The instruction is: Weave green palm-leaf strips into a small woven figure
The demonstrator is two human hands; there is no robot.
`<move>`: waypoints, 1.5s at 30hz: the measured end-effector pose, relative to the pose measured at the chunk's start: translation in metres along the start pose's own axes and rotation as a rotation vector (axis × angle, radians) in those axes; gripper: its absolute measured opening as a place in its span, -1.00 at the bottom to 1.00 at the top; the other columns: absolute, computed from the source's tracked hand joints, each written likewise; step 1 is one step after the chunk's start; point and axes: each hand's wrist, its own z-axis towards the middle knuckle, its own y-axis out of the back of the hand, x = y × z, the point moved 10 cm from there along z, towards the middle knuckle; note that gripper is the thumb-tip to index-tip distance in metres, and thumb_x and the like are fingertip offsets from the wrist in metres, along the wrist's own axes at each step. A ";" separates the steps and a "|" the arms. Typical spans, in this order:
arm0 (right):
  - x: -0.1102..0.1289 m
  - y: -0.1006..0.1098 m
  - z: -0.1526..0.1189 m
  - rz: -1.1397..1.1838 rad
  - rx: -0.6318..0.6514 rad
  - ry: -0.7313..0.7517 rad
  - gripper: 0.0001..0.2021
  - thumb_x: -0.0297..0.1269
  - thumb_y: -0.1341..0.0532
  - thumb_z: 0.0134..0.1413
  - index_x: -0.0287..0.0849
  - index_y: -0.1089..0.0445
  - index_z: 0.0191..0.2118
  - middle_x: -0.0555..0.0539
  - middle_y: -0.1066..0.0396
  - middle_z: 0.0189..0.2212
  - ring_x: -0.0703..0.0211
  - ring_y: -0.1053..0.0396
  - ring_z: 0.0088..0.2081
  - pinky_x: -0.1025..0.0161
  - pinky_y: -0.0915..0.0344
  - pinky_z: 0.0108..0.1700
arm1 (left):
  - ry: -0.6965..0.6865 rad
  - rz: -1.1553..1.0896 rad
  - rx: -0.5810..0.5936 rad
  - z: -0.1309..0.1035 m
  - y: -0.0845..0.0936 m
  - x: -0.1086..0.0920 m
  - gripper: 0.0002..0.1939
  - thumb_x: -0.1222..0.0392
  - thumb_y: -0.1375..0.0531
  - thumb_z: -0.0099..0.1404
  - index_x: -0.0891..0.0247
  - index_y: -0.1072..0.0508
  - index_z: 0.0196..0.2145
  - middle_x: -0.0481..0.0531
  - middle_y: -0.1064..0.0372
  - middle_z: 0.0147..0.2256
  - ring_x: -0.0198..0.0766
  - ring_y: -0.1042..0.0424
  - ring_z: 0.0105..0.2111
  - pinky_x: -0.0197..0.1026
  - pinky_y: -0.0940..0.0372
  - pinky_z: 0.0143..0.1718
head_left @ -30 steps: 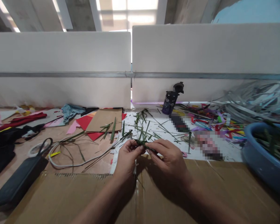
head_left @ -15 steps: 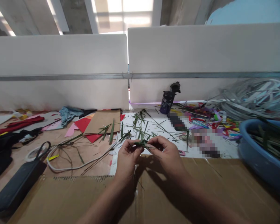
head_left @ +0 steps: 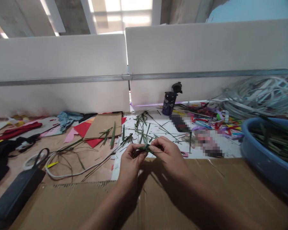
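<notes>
The held piece [head_left: 146, 147], apparently leaf, is partly hidden; the basin [head_left: 256, 163] is cut off.

Basin [head_left: 256, 166] — smooth blue plastic; cardboard [head_left: 81, 204] — matt brown, tape strip [head_left: 141, 207] glossy

Two bare hands, a left hand [head_left: 129, 163] and a right hand [head_left: 170, 158], are shown, each with slim fingers, a rounded thumb and a narrow wrist. Below them, a bare left forearm [head_left: 110, 199] and a bare right forearm [head_left: 206, 198] are seen, smooth in outline and widened toward the bottom edge, where they are cut off. Fine details of the nails are blurred.
</notes>
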 end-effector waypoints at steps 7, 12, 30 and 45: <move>0.000 -0.004 0.002 -0.101 0.063 -0.014 -0.85 -0.29 -0.24 0.27 -0.09 -0.39 -0.37 -0.05 -0.44 -0.35 0.02 -0.39 -0.26 0.13 -0.21 -0.22 | 0.086 -0.057 -0.010 -0.005 -0.005 0.006 -0.72 0.22 -0.54 -0.01 0.19 -0.58 -0.36 -0.02 -0.57 -0.36 -0.27 -0.47 -0.37 -0.30 -0.33 -0.34; 0.005 0.001 0.002 -0.090 0.011 0.044 -0.96 -0.30 -0.24 0.29 -0.07 -0.46 -0.21 -0.08 -0.52 -0.24 -0.01 -0.43 -0.22 0.09 -0.28 -0.17 | 0.098 -0.098 -0.042 -0.002 0.002 0.015 -0.67 0.21 -0.56 0.00 0.21 -0.54 -0.33 -0.02 -0.58 -0.33 -0.28 -0.51 -0.34 -0.26 -0.41 -0.25; 0.021 -0.004 -0.007 -0.189 0.034 0.306 -0.72 -0.48 -0.28 0.30 0.04 -0.63 -0.03 -0.08 -0.57 -0.20 -0.05 -0.47 -0.11 -0.03 -0.35 -0.04 | 0.062 -0.116 0.013 0.007 0.007 0.012 -0.68 0.14 -0.51 0.17 0.23 -0.64 -0.13 0.13 -0.60 -0.12 -0.15 -0.56 -0.14 -0.16 -0.42 -0.07; 0.023 -0.007 -0.008 -0.106 0.112 0.247 -0.67 -0.46 -0.33 0.25 0.10 -0.64 0.03 -0.07 -0.51 -0.20 0.01 -0.45 -0.14 0.06 -0.37 -0.10 | 0.175 -0.028 -0.010 -0.015 -0.001 0.007 -0.72 0.11 -0.51 0.13 0.11 -0.65 -0.19 0.09 -0.60 -0.21 -0.14 -0.54 -0.23 -0.18 -0.40 -0.23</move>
